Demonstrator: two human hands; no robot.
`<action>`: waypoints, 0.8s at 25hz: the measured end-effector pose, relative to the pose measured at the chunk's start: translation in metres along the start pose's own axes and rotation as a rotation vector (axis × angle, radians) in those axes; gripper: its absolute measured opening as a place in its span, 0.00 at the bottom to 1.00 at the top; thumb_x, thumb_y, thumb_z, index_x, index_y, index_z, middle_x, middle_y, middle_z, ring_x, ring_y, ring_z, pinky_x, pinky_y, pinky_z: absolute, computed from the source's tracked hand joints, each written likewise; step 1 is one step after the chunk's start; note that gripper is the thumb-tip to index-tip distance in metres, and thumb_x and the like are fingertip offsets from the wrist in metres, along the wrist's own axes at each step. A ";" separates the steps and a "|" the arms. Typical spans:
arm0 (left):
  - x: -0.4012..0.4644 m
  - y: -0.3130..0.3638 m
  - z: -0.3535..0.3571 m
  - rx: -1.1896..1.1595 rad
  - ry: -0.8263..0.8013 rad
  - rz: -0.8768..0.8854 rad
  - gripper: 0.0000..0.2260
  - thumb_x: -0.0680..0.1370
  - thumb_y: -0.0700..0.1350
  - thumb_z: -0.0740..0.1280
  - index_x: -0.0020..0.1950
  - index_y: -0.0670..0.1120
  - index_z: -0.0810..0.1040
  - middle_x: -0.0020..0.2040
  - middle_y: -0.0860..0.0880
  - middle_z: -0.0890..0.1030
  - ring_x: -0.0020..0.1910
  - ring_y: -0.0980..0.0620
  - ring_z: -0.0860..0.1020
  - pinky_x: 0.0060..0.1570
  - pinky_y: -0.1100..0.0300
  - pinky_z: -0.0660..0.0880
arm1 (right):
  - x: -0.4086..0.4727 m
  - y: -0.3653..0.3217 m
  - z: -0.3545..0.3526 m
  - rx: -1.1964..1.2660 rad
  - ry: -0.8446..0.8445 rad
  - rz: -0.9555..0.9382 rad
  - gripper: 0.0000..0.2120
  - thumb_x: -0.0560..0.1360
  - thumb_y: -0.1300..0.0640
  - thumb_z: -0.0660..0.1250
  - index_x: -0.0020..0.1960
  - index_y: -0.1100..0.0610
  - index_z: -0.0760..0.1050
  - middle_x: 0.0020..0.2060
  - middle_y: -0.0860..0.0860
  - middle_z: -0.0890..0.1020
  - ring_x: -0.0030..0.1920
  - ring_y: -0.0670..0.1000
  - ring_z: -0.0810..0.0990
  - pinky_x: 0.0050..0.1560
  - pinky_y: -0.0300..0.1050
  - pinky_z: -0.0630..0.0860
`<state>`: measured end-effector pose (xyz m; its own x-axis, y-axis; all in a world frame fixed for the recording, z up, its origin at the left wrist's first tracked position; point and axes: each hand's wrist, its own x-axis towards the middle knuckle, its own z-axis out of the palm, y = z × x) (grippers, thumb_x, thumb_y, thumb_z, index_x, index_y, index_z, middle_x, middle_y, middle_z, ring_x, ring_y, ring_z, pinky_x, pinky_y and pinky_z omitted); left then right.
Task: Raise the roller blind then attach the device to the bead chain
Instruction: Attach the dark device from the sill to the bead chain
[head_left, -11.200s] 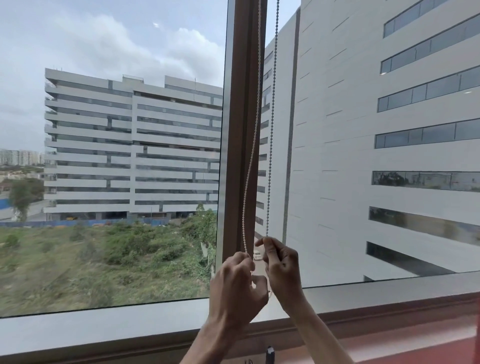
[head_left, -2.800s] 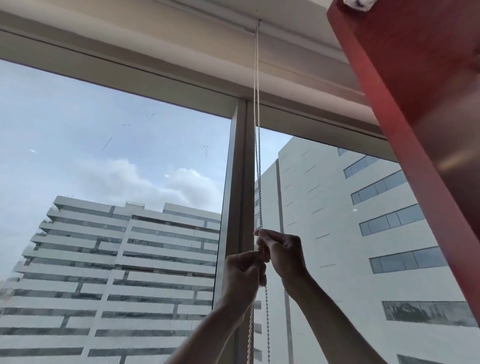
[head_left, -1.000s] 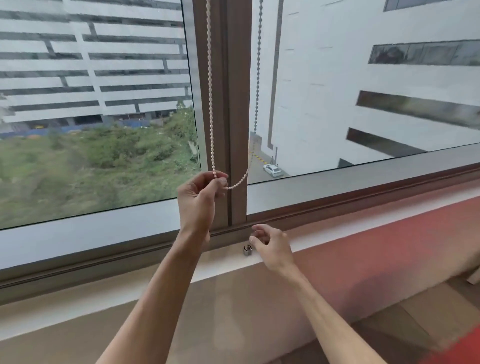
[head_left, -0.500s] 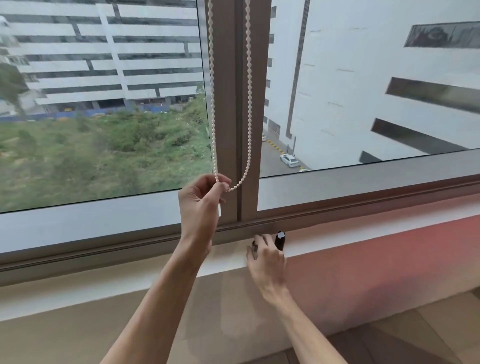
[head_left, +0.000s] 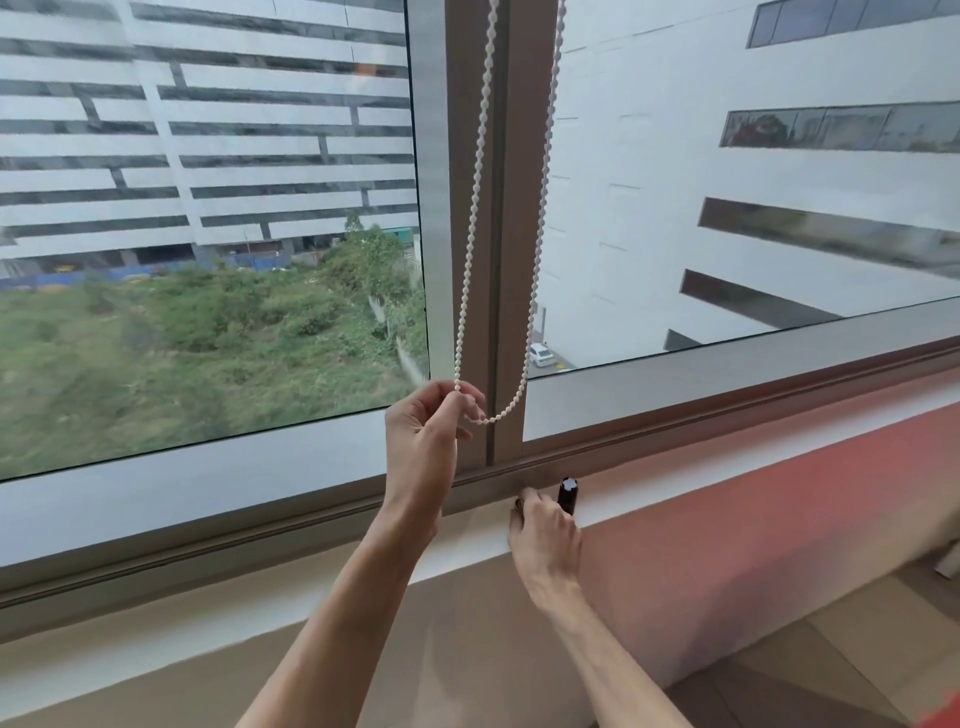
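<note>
A white bead chain hangs in a loop in front of the brown window post. My left hand pinches the chain's left strand near the bottom of the loop, between thumb and fingertips. My right hand is down on the white window sill, its fingers curled round a small dark object that is mostly hidden by the hand. A black cylindrical device stands upright on the sill, just right of that hand. The roller blind is out of view above.
The window's brown lower frame runs behind the sill. A red wall section lies below the sill on the right, a beige one on the left. Wooden floor shows at bottom right.
My left hand keeps its pinch on the chain. My right hand has stayed on the sill by the black device, with its fingers closed over the small object. The view shifted slightly.
</note>
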<state>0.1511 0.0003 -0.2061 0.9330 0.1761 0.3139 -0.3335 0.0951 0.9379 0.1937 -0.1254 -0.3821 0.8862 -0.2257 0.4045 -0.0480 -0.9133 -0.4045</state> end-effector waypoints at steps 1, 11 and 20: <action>0.000 0.000 -0.001 -0.003 -0.004 -0.002 0.10 0.76 0.33 0.63 0.36 0.38 0.79 0.35 0.53 0.81 0.37 0.56 0.77 0.40 0.59 0.72 | 0.000 -0.001 -0.002 0.051 0.037 0.004 0.06 0.77 0.58 0.67 0.53 0.55 0.80 0.46 0.50 0.85 0.46 0.53 0.85 0.42 0.46 0.79; -0.002 -0.001 -0.009 -0.031 -0.036 -0.002 0.08 0.77 0.35 0.69 0.41 0.45 0.82 0.35 0.52 0.81 0.37 0.56 0.78 0.35 0.67 0.74 | -0.006 -0.039 -0.091 1.063 0.129 -0.016 0.15 0.71 0.53 0.76 0.56 0.48 0.78 0.46 0.43 0.86 0.47 0.45 0.86 0.43 0.37 0.81; -0.016 -0.007 -0.006 -0.002 -0.039 0.008 0.05 0.76 0.33 0.69 0.42 0.39 0.82 0.32 0.50 0.79 0.31 0.59 0.77 0.32 0.70 0.73 | -0.013 -0.047 -0.129 1.007 0.242 -0.172 0.16 0.69 0.55 0.79 0.55 0.52 0.79 0.45 0.43 0.86 0.46 0.44 0.85 0.41 0.39 0.81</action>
<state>0.1380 0.0027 -0.2180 0.9349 0.1387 0.3266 -0.3410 0.0963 0.9351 0.1250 -0.1233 -0.2626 0.7234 -0.2832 0.6296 0.5739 -0.2602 -0.7765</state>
